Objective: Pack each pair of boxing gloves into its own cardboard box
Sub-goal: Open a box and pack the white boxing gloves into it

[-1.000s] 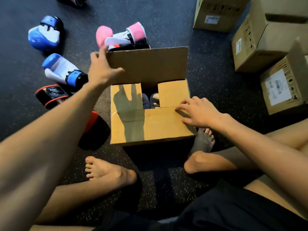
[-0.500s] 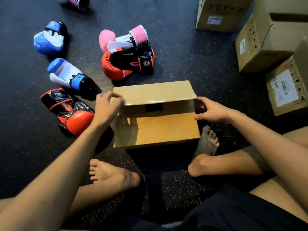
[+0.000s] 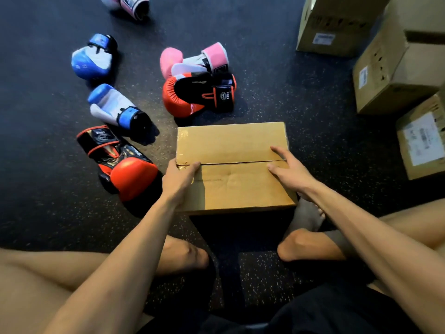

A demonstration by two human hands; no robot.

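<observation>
I am pressing the cardboard box [image 3: 231, 141] closed, left hand [image 3: 180, 180] and right hand [image 3: 290, 171] outspread; the seam [image 3: 236, 163] between them probably needs taping.

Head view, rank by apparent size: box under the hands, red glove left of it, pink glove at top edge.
1. box
2. red glove
3. pink glove, farther and cropped, so true size unsure
</observation>
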